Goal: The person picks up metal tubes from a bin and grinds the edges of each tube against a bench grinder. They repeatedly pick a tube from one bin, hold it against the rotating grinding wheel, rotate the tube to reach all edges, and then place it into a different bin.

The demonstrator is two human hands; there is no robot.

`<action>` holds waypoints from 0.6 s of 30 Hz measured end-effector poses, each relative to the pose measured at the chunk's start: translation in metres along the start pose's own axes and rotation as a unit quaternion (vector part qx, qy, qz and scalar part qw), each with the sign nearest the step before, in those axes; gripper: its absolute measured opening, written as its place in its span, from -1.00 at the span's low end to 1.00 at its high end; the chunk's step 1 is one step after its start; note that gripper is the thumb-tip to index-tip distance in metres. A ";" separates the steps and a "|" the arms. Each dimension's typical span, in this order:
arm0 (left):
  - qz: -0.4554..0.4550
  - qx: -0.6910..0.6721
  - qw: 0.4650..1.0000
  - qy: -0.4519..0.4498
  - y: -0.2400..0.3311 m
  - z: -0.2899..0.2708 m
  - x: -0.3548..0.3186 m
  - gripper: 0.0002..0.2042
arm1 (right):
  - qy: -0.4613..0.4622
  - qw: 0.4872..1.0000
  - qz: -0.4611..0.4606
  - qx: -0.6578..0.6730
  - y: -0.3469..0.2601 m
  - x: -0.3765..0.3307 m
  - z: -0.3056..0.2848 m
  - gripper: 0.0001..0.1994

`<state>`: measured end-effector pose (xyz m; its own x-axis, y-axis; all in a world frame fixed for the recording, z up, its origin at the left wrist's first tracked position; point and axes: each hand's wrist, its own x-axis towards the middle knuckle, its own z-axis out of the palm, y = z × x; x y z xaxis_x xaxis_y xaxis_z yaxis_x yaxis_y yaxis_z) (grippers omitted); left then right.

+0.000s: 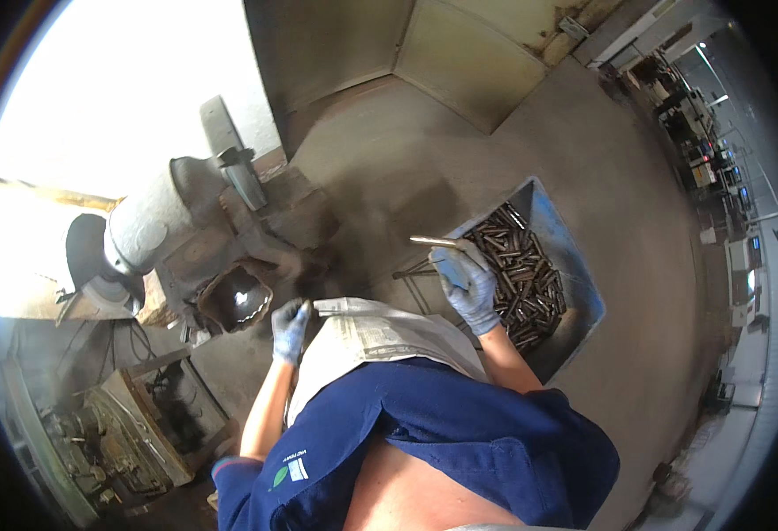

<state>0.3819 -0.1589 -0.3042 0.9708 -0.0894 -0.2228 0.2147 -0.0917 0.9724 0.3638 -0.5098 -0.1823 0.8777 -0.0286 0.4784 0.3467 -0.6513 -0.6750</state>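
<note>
Right hand (470, 288): gloved in grey-blue knit, right of the frame's centre; its fingers are curled round a slim metal rod (435, 241), pale and shiny, which sticks out leftward from the fist, roughly level.
Left hand (290, 327): in the same knit glove, low and left of centre; fingers bent and close together at the edge of the newspaper sheet (380, 334); whether they pinch it cannot be told.
Rod's place: above the left rim of the crate, just over the dull heap, held clear of it.
Crate (579, 283): blue, box-shaped, scuffed walls, right of centre on the floor; filled with short dark rods (521, 274), tube-like, rusty brown, lying crisscross.
Newspaper sheet: flat, crumpled at the edges, grey print, spread over the person's lap at centre.
Clothing: dark blue cloth, lower centre.
Grinder (141, 234): grey cast-metal machine, rounded housing, dusty, left of the frame; a dark wheel guard at its left end.
Floor (459, 159): bare concrete, brown-grey, stained darker near the middle.
</note>
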 end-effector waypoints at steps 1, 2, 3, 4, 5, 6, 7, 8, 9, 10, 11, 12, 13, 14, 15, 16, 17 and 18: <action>-0.031 0.022 0.999 -0.005 -0.002 0.008 -0.016 -0.85 | 0.028 0.999 0.011 -0.024 0.003 -0.005 -0.017 -0.61; -0.060 0.045 0.997 -0.007 -0.003 0.013 -0.029 -0.86 | 0.057 0.997 0.021 -0.047 0.005 -0.008 -0.031 -0.61; -0.091 0.008 0.996 -0.001 -0.010 0.022 -0.038 -0.86 | 0.090 0.990 0.036 -0.098 0.025 -0.024 -0.041 -0.62; -0.125 -0.029 0.992 0.013 -0.015 0.028 -0.047 -0.87 | 0.097 0.988 0.036 -0.112 0.040 -0.029 -0.046 -0.60; -0.096 -0.079 0.992 -0.001 -0.018 0.034 -0.052 -0.85 | 0.085 0.988 0.045 -0.122 0.055 -0.032 -0.046 -0.61; -0.104 -0.106 0.989 0.014 -0.026 0.039 -0.058 -0.80 | 0.069 0.988 0.053 -0.127 0.063 -0.031 -0.045 -0.62; -0.099 -0.094 0.990 0.022 -0.028 0.042 -0.062 -0.79 | 0.035 0.994 0.067 -0.084 0.045 -0.015 -0.043 -0.64; -0.093 -0.083 0.992 0.030 -0.027 0.044 -0.064 -0.78 | 0.000 0.996 0.080 -0.040 0.021 0.001 -0.035 -0.67; -0.077 -0.069 0.994 0.023 -0.025 0.047 -0.065 -0.77 | -0.033 0.994 0.098 0.026 0.017 0.007 -0.018 -0.72; -0.061 -0.066 0.996 0.023 -0.022 0.053 -0.067 -0.75 | -0.038 0.990 0.098 0.099 0.042 -0.007 0.012 -0.71; -0.048 -0.059 0.996 0.042 -0.020 0.055 -0.072 -0.73 | -0.076 0.994 0.038 0.074 0.029 0.000 0.028 -0.71; -0.047 -0.025 0.998 0.042 -0.012 0.059 -0.077 -0.70 | -0.118 0.991 -0.027 0.056 0.010 0.006 0.043 -0.70; -0.029 -0.073 0.996 0.036 -0.016 0.059 -0.081 -0.66 | -0.160 0.983 -0.052 0.076 -0.009 0.007 0.059 -0.69; -0.028 -0.077 0.996 0.034 -0.022 0.056 -0.083 -0.65 | -0.189 0.971 -0.069 0.126 -0.029 0.006 0.074 -0.70; -0.044 -0.026 0.998 0.044 -0.003 0.053 -0.092 -0.64 | -0.206 0.961 -0.109 0.145 -0.045 0.005 0.085 -0.70; -0.043 0.029 0.997 0.063 0.003 0.045 -0.102 -0.63 | -0.223 0.948 -0.150 0.171 -0.060 0.002 0.097 -0.71; -0.058 0.053 0.993 0.086 -0.003 0.037 -0.113 -0.63 | -0.257 0.938 -0.151 0.177 -0.073 -0.004 0.105 -0.72; -0.052 0.028 0.992 0.116 0.009 0.041 -0.132 -0.63 | -0.307 0.920 -0.149 0.191 -0.086 -0.002 0.099 -0.73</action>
<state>0.2510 -0.1890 -0.2684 0.9440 0.1526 -0.2925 0.3140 -0.1440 0.9384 0.3649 -0.3787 -0.1811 0.7057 0.6188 0.3451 0.5904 -0.2442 -0.7693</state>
